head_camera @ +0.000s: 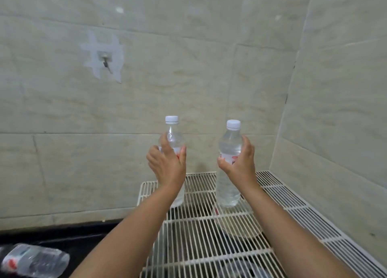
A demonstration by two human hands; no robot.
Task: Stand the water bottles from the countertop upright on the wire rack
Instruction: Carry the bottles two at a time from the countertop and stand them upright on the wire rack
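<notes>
Bottles being stood 2 at a time on the wire rack (209,231).

1 more bottle (34,261) is lying on the dark desk (62,239) at far left; the left hand (167,164) is wrapping its fingers (167,145) around the left bottle (172,135), the right hand (238,162) is gripping the right bottle (229,185), both upright and seemingly touching the wires. Next, probably: letting go gently, then fetching the lying one.
</notes>
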